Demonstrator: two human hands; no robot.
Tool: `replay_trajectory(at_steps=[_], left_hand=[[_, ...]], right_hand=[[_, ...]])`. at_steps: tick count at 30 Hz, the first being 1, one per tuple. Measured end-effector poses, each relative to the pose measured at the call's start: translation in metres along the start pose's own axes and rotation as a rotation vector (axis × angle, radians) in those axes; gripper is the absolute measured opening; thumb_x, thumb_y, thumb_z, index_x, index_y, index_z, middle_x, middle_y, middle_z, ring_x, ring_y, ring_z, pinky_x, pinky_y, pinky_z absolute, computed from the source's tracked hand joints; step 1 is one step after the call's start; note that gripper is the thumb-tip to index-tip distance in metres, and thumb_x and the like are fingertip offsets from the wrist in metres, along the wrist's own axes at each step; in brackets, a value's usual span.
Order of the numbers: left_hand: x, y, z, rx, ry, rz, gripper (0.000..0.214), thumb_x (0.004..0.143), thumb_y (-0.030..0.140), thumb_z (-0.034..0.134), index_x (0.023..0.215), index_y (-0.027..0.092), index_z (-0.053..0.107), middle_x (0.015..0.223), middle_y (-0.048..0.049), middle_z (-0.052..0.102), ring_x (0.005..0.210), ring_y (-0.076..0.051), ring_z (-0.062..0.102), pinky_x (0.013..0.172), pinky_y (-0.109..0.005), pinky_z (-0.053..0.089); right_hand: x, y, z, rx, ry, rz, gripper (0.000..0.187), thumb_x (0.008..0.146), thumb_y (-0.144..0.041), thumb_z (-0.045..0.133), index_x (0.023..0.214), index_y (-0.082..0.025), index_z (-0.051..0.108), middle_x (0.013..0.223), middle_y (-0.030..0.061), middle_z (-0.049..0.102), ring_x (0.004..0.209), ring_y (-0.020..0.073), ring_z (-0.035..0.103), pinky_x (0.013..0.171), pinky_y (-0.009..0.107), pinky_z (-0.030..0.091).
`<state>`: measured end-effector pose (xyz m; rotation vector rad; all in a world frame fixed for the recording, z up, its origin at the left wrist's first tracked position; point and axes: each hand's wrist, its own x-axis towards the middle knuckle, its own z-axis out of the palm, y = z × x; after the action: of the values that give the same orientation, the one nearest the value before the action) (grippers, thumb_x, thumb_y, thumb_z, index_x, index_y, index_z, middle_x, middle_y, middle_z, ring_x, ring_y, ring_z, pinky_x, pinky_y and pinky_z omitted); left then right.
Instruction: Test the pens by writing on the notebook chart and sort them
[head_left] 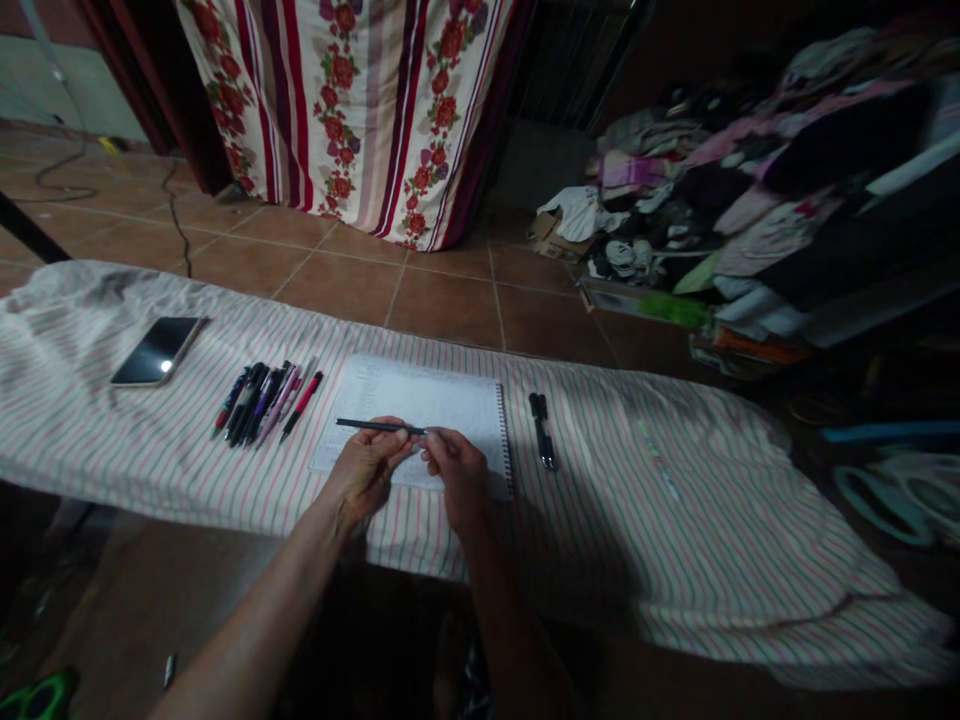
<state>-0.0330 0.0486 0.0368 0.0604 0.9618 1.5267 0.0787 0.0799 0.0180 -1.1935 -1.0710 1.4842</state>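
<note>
My left hand [367, 465] and my right hand [459, 472] meet over a spiral notebook [442, 400] lying on a striped cloth [645, 480]. Both pinch a thin black pen [375, 425], which lies level and points left; the left fingers grip its middle and the right fingers close on its right end. Several pens [266, 402] lie in a row left of the notebook. Two dark pens [541, 428] rest right of it.
A phone [159, 349] lies screen-up at the cloth's left. Behind is tiled floor [442, 290], a floral striped curtain [360, 110], and a heap of clothes and clutter [750, 190] at right. Cables run on the floor at left.
</note>
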Motion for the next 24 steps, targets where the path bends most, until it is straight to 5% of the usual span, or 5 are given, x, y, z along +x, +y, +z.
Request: replay_trajectory(at_steps=[16,24], left_hand=[[0.003,-0.020,0.013,0.060,-0.001,0.085,0.010,0.065,0.003,0.067,0.072,0.009,0.064,0.065,-0.0062,0.069,0.066,-0.012,0.066,0.074,-0.022,0.053],[0.000,-0.022,0.017,0.019,0.011,0.102,0.010,0.063,0.004,0.069,0.069,0.010,0.063,0.067,-0.0049,0.068,0.069,-0.012,0.066,0.078,-0.022,0.051]], right_hand=[[0.002,-0.010,-0.013,-0.172,0.120,-0.025,0.022,0.066,-0.036,0.061,0.072,-0.016,0.069,0.057,-0.0006,0.061,0.054,0.0114,0.048,0.050,0.023,0.037],[0.005,-0.003,-0.015,-0.216,0.125,-0.165,0.018,0.068,-0.033,0.060,0.073,-0.018,0.068,0.069,0.0000,0.064,0.064,0.0138,0.054,0.058,0.024,0.040]])
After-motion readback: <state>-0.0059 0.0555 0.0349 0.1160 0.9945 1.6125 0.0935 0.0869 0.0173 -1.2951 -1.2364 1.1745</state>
